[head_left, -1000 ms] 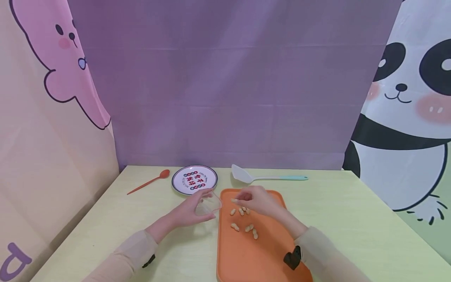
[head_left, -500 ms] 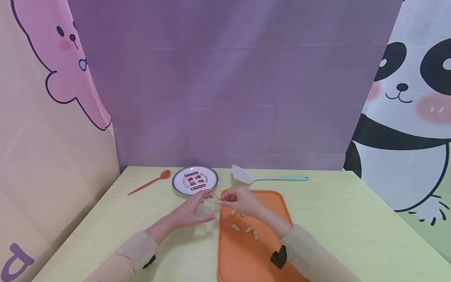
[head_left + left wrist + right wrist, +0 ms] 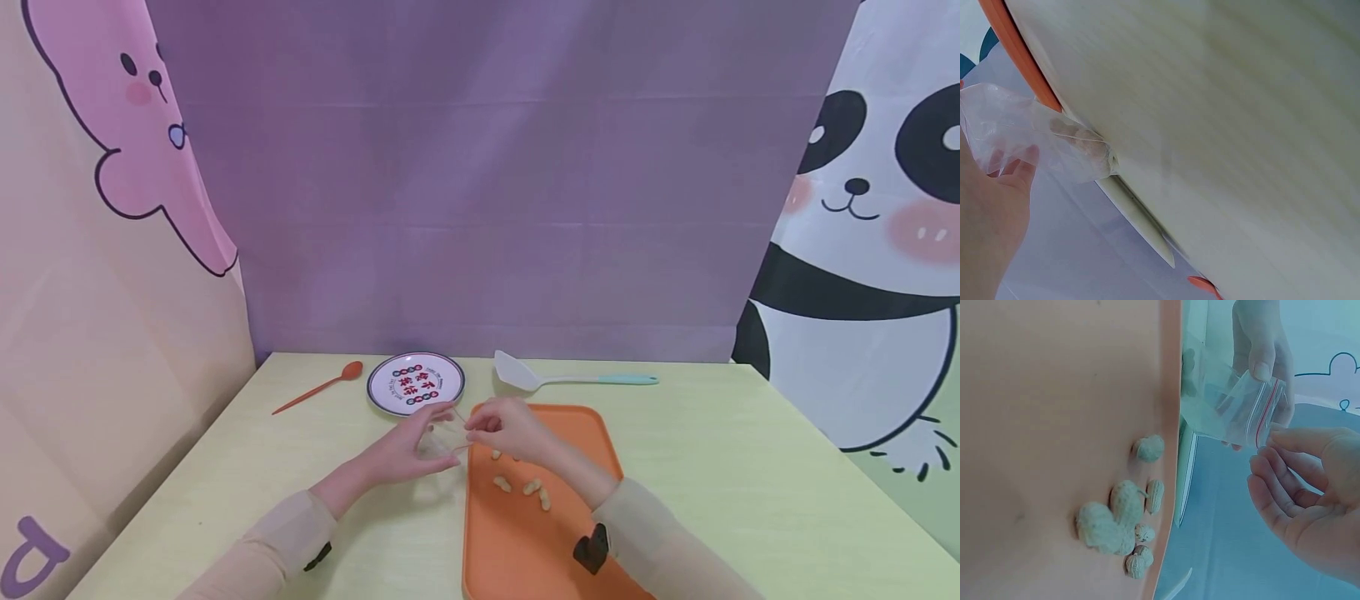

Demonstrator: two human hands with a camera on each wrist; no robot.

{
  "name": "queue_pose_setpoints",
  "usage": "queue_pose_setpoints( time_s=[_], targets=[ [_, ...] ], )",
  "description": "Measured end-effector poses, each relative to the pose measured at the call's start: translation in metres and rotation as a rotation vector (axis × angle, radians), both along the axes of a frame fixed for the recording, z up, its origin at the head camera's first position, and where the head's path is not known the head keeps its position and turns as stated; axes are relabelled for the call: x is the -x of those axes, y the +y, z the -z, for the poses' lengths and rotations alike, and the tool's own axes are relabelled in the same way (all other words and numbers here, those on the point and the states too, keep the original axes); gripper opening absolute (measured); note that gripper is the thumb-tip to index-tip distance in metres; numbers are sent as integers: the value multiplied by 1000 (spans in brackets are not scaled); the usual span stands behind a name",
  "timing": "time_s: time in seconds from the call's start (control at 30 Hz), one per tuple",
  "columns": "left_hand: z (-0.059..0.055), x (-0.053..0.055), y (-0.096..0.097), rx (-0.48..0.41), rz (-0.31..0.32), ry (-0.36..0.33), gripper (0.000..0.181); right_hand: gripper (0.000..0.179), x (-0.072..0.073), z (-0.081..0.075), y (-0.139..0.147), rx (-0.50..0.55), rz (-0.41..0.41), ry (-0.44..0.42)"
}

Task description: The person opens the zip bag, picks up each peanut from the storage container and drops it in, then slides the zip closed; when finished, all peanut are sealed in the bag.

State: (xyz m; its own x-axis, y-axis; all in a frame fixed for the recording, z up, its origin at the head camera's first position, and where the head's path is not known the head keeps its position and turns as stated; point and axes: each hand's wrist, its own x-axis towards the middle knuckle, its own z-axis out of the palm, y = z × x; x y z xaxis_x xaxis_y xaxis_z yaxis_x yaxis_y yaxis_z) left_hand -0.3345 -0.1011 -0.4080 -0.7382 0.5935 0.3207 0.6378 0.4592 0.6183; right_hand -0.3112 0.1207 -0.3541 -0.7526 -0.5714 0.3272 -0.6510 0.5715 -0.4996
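My left hand (image 3: 408, 446) holds a clear zip bag (image 3: 1225, 406) with a red line along its mouth. Its thumb lies on the near side and the fingers behind. Several peanuts (image 3: 1079, 136) are gathered at the bag's bottom. At the bag's mouth, the thumb and fingertips of my right hand (image 3: 1316, 481) meet on the edge, beside the red line. No peanut shows between them. Below the right hand an orange tray (image 3: 525, 550) carries several more peanuts (image 3: 502, 483), which fill the lower middle of the right wrist view; some are hidden by that hand in the head view.
Behind the hands a white plate (image 3: 382, 398) with red lettering lies on the pale table (image 3: 750, 483). An orange-red spoon (image 3: 318, 387) is to its left. A white spatula (image 3: 551, 380) with a turquoise handle lies behind the tray.
My right hand has moved left from above the tray to the bag's mouth. The peanut it carried between its fingertips is out of sight now. The left hand has stayed in place.
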Motion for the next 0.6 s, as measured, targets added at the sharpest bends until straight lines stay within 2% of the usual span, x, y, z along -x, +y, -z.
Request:
queue_pose_setpoints(
  time_s=[0.23, 0.47, 0.6],
  targets=[
    [1, 0, 0, 3, 4, 17, 81, 15, -2, 0, 2, 10, 30, -34],
    [1, 0, 1, -4, 12, 36, 81, 16, -1, 2, 15, 74, 33, -92],
    [1, 0, 1, -1, 12, 42, 80, 15, 2, 6, 26, 69, 94, -93]
  ],
)
